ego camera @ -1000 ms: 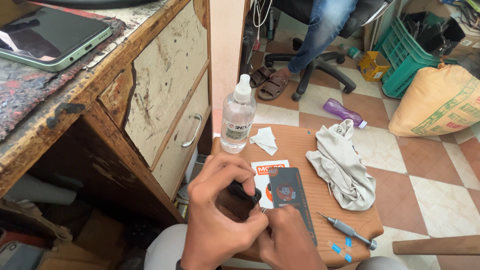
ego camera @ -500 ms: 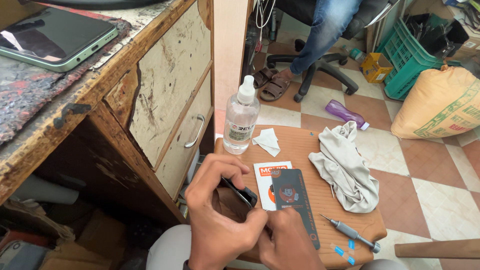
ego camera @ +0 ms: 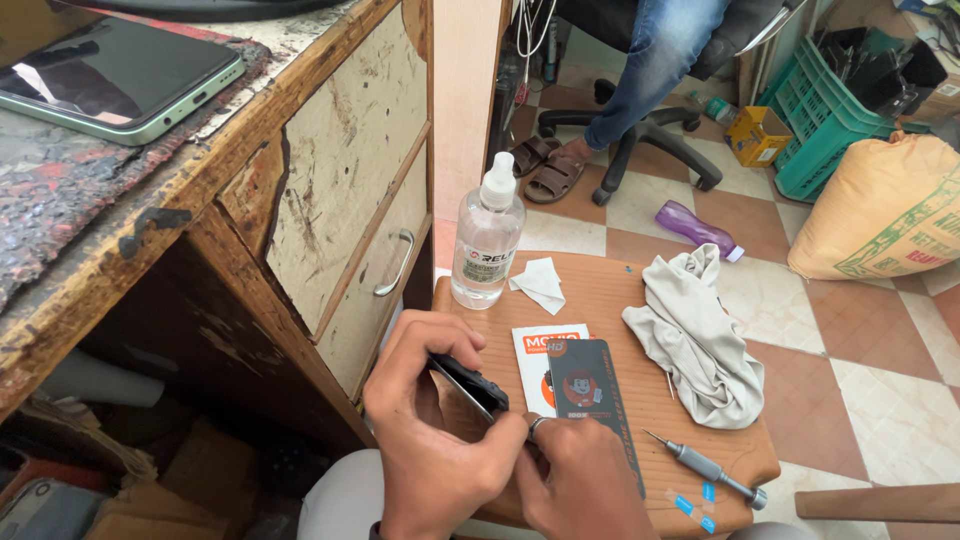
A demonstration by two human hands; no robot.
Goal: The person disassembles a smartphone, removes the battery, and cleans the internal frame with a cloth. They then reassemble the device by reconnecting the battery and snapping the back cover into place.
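Both hands (ego camera: pixel 500 460) clamped on dark phone (ego camera: pixel 470 382); dark flat packet (ego camera: pixel 590 395) over white-red card (ego camera: pixel 535 350) on table (ego camera: pixel 600 300); phone partly hidden.

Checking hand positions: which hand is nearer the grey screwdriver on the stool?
Right. The right hand lies just left of the screwdriver; the left hand, holding the black phone, sits farther left.

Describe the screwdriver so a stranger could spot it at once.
Start at the small round wooden stool beside the worn desk. On its near right edge, below the crumpled grey cloth, lies the screwdriver. It is the only slim metal tool there, with a thin tip and a ribbed silver handle, next to small blue tabs.
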